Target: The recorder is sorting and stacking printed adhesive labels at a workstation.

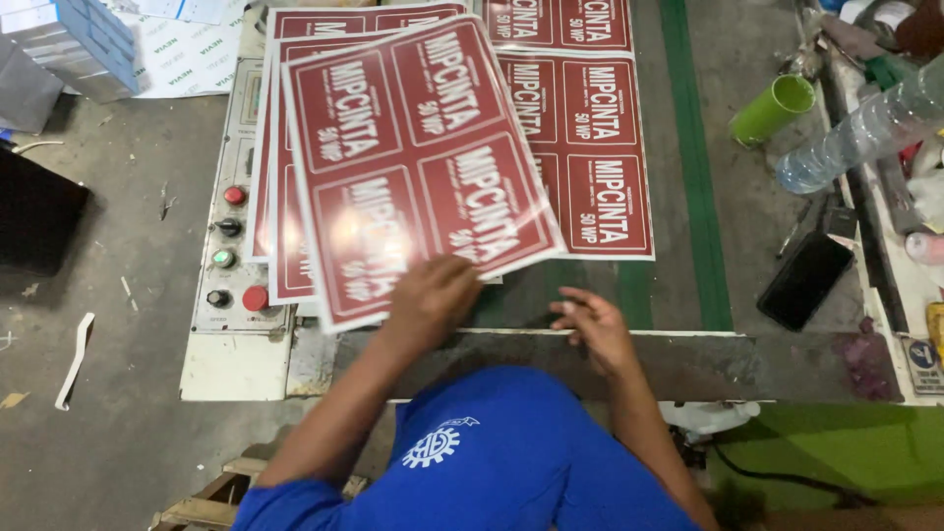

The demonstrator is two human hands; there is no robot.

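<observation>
Holding the near edge of a glossy red printed sheet (418,162), the left hand (433,293) had its fingers curled over the lower margin, thumb hidden beneath; the sheet rode tilted, fanned over a few like sheets (285,147) stacked on the worktable (688,285). The right hand (590,324) lay loosely open at the table's front edge, fingertips half bent, gripping nothing, apart from the sheets. Another printed sheet (590,147) lay flat farther right, beside a green stripe (693,157). A control panel (231,246) with red, green and black buttons sat under the stack's left overhang. Off to the right: a lime green cup (772,106) on its side, a clear plastic bottle (855,133), a dark phone (804,279). Judged risks: the slick sheet, pinched at one edge only, could slip or crease; its overhanging corner could brush the panel buttons; smudging seemed possible if the coating was fresh, though that could not be told.
</observation>
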